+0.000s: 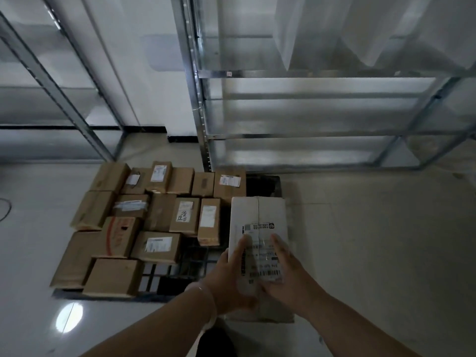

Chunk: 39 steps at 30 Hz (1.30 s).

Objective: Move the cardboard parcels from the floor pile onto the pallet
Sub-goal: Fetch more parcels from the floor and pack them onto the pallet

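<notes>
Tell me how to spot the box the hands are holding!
Find the metal shelving, then the black pallet by its foot, packed with brown parcels. At its right edge, the left hand and right hand grip the white parcel, the only pale one, with a barcode label.

Pallet [192, 261] largely under parcels [157, 247]; label [258, 226] print illegible.

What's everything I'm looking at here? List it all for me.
brown parcels: about fifteen, brown, packed on the pallet
white parcel: one, white with labels, over the pallet's right end
pallet: one, black, on the floor
racks: two, grey metal, behind the pallet, left and right
cable: one, dark, floor at far left
floor: one, pale tiles, all around
left hand: holds the white parcel's left side
right hand: holds its right side
</notes>
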Tool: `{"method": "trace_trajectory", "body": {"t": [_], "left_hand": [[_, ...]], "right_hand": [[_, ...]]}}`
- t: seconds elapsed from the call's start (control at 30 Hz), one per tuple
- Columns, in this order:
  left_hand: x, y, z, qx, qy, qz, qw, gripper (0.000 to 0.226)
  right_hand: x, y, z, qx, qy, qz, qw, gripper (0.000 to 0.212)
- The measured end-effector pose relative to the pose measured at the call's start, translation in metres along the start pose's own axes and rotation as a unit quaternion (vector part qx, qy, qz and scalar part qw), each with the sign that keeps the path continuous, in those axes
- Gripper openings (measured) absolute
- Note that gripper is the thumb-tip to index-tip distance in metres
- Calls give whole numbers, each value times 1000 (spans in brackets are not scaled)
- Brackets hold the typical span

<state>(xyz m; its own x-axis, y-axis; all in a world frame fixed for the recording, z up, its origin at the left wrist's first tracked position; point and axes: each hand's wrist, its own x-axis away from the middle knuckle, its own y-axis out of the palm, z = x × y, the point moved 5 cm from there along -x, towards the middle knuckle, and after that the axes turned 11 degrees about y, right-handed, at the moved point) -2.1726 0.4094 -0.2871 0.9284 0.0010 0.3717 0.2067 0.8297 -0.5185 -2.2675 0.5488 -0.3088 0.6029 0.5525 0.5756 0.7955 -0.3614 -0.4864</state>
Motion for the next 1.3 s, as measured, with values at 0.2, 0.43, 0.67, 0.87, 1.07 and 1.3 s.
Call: {"method": "trace_trajectory", "body": {"t": [0.2, 0.43, 0.67, 0.87, 1.07, 1.3], "left_hand": [[-44, -44, -55, 25, 3, -29, 999, 133], [-115, -56, -124, 39, -20, -35, 998, 130], [-198, -20, -218, 59, -64, 4, 996, 133], [-273, 19, -306, 67, -107, 64, 990, 130], [-332, 64, -394, 37, -123, 91, 988, 112], [-369, 112, -465, -18, -124, 109, 986, 102]], "right_hand": [[-70, 16, -24, 2, 39, 4, 999, 108], [-158, 31, -19, -1, 85, -12, 996, 110], [-268, 50, 31, 25, 112, -17, 993, 105], [-378, 81, 80, 43, 107, -24, 993, 102], [-471, 131, 151, 36, 122, -35, 991, 99], [-535, 176, 215, 36, 126, -36, 991, 97]]}}
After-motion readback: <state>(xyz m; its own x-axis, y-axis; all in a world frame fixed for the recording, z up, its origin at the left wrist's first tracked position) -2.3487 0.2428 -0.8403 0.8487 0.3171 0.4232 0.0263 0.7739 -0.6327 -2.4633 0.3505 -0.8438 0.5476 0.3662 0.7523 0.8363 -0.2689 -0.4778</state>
